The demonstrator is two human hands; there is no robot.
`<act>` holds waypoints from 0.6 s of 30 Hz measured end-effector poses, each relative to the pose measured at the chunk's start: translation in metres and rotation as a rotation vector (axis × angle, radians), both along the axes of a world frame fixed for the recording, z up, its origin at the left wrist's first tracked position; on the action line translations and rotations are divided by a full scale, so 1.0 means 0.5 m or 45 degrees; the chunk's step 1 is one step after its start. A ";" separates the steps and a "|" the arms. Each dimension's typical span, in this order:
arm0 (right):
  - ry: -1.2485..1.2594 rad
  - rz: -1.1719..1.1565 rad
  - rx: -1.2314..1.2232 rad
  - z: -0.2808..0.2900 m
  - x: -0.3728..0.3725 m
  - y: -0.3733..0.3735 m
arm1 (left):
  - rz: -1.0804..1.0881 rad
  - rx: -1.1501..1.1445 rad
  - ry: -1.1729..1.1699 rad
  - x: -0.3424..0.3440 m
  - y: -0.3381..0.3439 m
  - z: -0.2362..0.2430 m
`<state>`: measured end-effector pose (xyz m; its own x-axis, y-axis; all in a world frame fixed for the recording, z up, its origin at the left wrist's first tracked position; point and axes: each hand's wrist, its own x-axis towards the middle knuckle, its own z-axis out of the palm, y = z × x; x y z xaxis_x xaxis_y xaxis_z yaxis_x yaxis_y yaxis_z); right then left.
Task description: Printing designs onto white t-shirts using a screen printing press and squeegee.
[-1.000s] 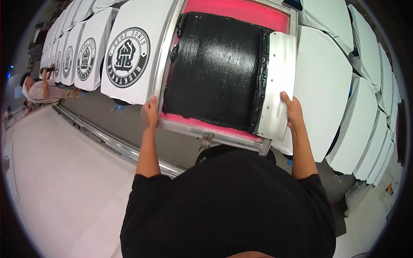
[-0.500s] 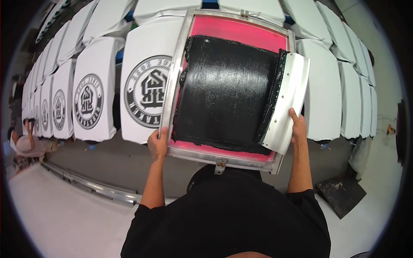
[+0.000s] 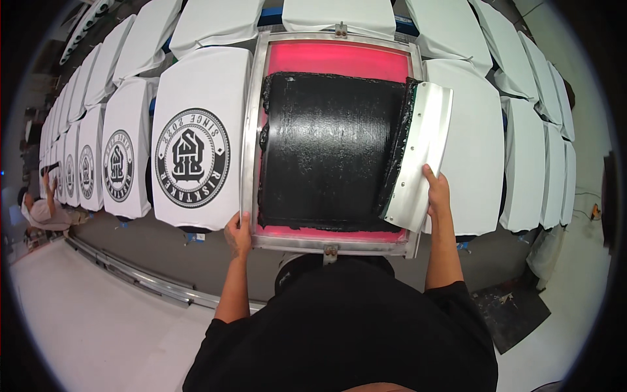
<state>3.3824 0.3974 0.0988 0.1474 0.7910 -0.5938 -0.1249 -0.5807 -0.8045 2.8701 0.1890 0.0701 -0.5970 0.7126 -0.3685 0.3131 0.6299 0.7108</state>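
Observation:
A screen printing frame [image 3: 249, 144] with metal rails and pink mesh is in front of me. Thick black ink [image 3: 330, 150] covers most of the mesh. Along the frame's right side leans a silver squeegee [image 3: 426, 140], its ink-coated blade in the black ink. My left hand [image 3: 238, 234] is closed on the frame's lower left rail, thumb on top. On the squeegee's outer edge my right hand [image 3: 439, 191] is closed, thumb on its face. The fingers beneath are hidden, so whether they also hold the right rail cannot be seen.
A white shirt [image 3: 189, 78] with a black round print lies on a board at left; more printed shirts follow it. A plain white shirt [image 3: 467, 130] is at right. A person [image 3: 46, 206] is far left. Metal rail [image 3: 144, 281] and dark panel [image 3: 513, 313] lie low.
The frame has straightened from its tilt and passed rightward relative to the shirts, fully uncovering the round print at left. Both hands keep their holds; the squeegee travels with the frame.

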 end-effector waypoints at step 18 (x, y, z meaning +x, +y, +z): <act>-1.356 1.592 1.029 0.145 -0.290 0.453 | -0.407 -0.247 -0.520 0.407 -0.107 0.079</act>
